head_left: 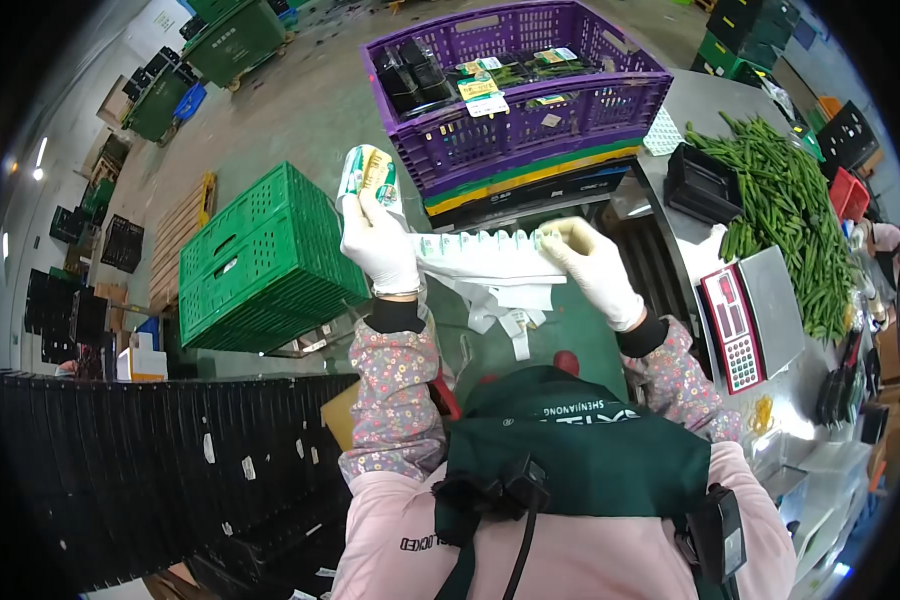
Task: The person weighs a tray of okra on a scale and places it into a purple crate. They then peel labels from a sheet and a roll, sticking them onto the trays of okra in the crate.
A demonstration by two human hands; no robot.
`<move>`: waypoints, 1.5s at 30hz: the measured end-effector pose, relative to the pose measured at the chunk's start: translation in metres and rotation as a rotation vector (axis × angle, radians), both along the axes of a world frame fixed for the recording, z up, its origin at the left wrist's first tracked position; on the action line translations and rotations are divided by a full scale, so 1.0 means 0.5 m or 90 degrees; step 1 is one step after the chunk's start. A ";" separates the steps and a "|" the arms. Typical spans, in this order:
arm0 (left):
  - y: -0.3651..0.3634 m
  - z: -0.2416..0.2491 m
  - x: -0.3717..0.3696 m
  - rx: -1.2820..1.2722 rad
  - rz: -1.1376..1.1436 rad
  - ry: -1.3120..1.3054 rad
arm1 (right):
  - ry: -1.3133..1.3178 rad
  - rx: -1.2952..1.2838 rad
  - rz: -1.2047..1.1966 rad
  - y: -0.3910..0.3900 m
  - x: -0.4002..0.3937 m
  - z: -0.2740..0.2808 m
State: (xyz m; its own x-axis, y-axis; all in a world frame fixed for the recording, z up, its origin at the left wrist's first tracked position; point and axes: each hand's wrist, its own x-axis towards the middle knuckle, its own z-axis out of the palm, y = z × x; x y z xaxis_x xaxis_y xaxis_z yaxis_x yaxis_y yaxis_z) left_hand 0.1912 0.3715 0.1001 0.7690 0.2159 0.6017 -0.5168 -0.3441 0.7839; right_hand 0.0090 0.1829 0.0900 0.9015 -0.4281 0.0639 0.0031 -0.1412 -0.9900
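My left hand point(380, 250), in a white glove, is closed on a roll of printed labels point(372, 178) with green and yellow print. From it a white label strip point(490, 262) stretches sideways to my right hand point(598, 272), also gloved, whose fingers pinch the strip's far end. Loose backing paper point(518, 322) dangles below the strip. Just beyond my hands stands a purple crate point(530, 130) with black trays point(412, 78) and green produce in packs bearing similar labels.
Stacked green crates point(270, 260) stand at left, above a long row of black crates point(170, 470). On the metal table at right are a heap of green pods point(785, 220), a black tray point(703, 183) and a red-edged scale point(735, 330). Another person is partly visible at far right.
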 end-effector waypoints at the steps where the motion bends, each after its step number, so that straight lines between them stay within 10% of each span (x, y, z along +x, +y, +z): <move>1: 0.000 0.000 -0.001 0.020 -0.018 0.017 | -0.001 -0.063 -0.015 0.000 -0.001 0.014; 2: -0.003 0.001 -0.003 0.021 -0.020 0.018 | 0.001 -0.062 -0.017 -0.004 -0.002 0.033; 4: -0.013 0.003 -0.008 0.061 -0.040 -0.017 | -0.190 -0.560 -0.019 -0.013 0.003 0.067; 16: -0.031 -0.009 -0.002 0.030 -0.056 0.025 | -0.108 -0.726 0.214 -0.020 0.030 0.059; 22: -0.009 -0.034 0.034 0.058 -0.060 0.031 | -0.161 -0.621 0.242 -0.017 0.001 0.055; 24: 0.017 -0.051 0.066 0.049 -0.086 0.021 | -0.222 -0.376 0.249 -0.014 -0.017 0.083; 26: 0.039 -0.045 0.084 -0.077 -0.416 0.231 | 0.041 0.063 0.237 -0.024 -0.040 0.147; 34: 0.022 0.032 0.013 -0.127 -0.852 0.484 | 0.157 0.156 0.351 -0.081 0.064 0.141; 41: 0.003 0.052 -0.030 -0.167 -0.914 0.605 | 0.218 0.174 0.460 -0.075 0.135 0.140; 45: 0.025 0.029 -0.042 0.231 -0.821 0.499 | 0.139 0.412 0.452 -0.114 0.169 0.104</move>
State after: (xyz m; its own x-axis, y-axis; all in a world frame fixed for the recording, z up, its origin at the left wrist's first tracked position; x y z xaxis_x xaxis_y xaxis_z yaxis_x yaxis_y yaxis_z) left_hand 0.1702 0.3839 0.1143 0.4489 -0.8801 -0.1547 -0.1161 -0.2291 0.9665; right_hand 0.0937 0.1260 0.1420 0.9266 0.3240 -0.1908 -0.3151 0.3924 -0.8641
